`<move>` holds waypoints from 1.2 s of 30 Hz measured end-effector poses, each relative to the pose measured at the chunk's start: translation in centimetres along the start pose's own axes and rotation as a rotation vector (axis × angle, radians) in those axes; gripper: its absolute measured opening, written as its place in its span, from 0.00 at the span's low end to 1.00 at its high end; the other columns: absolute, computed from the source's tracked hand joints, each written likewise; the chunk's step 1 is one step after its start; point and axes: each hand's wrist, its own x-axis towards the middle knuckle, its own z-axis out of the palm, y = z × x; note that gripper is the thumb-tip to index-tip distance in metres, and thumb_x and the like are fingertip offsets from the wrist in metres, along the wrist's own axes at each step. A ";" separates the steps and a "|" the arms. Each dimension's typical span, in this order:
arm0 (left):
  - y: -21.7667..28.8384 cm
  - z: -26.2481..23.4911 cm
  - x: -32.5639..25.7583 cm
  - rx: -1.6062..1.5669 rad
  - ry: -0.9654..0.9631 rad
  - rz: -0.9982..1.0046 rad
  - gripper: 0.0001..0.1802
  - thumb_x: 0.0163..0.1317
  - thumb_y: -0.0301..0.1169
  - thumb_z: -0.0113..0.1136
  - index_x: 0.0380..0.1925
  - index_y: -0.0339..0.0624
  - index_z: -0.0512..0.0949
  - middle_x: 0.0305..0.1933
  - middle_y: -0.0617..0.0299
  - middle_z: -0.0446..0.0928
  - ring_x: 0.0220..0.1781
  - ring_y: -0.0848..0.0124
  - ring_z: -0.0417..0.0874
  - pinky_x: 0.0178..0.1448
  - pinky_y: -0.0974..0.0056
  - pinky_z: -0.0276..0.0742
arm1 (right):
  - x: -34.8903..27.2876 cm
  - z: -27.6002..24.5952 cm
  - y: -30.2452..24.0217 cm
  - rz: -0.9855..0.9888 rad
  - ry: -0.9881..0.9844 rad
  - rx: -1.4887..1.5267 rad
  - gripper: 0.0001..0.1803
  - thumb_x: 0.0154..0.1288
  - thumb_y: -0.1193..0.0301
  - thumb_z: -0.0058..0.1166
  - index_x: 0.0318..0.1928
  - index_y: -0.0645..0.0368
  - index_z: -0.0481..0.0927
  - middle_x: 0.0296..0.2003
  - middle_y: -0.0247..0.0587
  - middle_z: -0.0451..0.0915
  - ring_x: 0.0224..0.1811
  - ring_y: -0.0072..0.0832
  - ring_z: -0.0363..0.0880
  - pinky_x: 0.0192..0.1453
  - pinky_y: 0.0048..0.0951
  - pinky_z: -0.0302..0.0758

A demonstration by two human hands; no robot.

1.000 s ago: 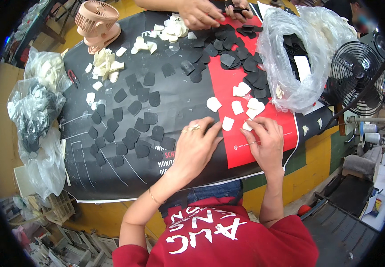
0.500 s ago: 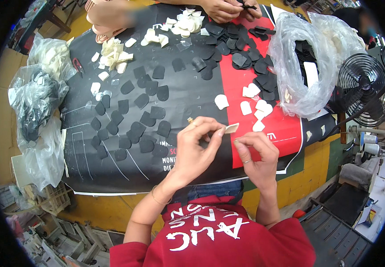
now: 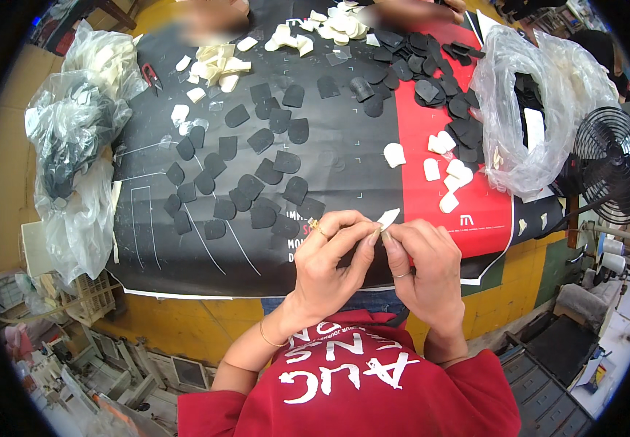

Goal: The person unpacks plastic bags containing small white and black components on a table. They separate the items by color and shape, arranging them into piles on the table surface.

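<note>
Just over the table's near edge, my left hand [image 3: 331,262] pinches a small white tab-shaped piece [image 3: 389,217] between thumb and fingertips. My right hand [image 3: 428,271] meets it there, thumb and forefinger closed at the lower end of the same piece. Fingers partly cover that end, so its details are hidden. Black rounded pieces [image 3: 262,140] lie scattered to the left of my hands, some overlapping. Several loose white pieces [image 3: 431,170] rest on the red part of the table cover [image 3: 475,240], to the right.
Piles of white pieces [image 3: 344,25] and black pieces [image 3: 431,87] lie farther back. Plastic bags stand left [image 3: 74,138] and right [image 3: 500,146]. Red-handled snips [image 3: 152,76] sit at the far left. A black fan [image 3: 607,160] stands at right. Another person's blurred arm [image 3: 209,18] reaches over the far edge.
My right hand has moved in from apart and now pinches at the white piece together with my left. The piece has tilted more upright. The whole view has shifted slightly.
</note>
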 end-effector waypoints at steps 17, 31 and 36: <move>-0.1 -0.1 -0.2 -0.036 0.008 -0.081 0.08 0.58 0.20 0.67 0.39 0.36 0.84 0.40 0.57 0.80 0.31 0.71 0.81 0.32 0.68 0.77 | 0.1 0.7 0.2 -0.039 0.037 0.020 0.04 0.66 0.73 0.58 0.37 0.61 0.80 0.29 0.39 0.80 0.29 0.38 0.77 0.38 0.35 0.66; 0.0 0.9 0.0 -0.074 -0.029 -0.123 0.07 0.60 0.20 0.66 0.38 0.35 0.84 0.38 0.58 0.80 0.29 0.74 0.78 0.34 0.70 0.75 | -0.6 0.4 1.4 -0.023 0.039 0.059 0.03 0.65 0.74 0.58 0.37 0.60 0.80 0.29 0.38 0.80 0.29 0.37 0.77 0.37 0.35 0.66; -0.4 1.3 -0.1 -0.220 0.005 -0.210 0.06 0.60 0.21 0.66 0.38 0.35 0.85 0.38 0.58 0.81 0.29 0.77 0.76 0.33 0.72 0.73 | -0.7 0.2 1.8 0.015 0.083 0.106 0.04 0.64 0.73 0.59 0.37 0.59 0.82 0.29 0.37 0.82 0.29 0.35 0.77 0.36 0.33 0.65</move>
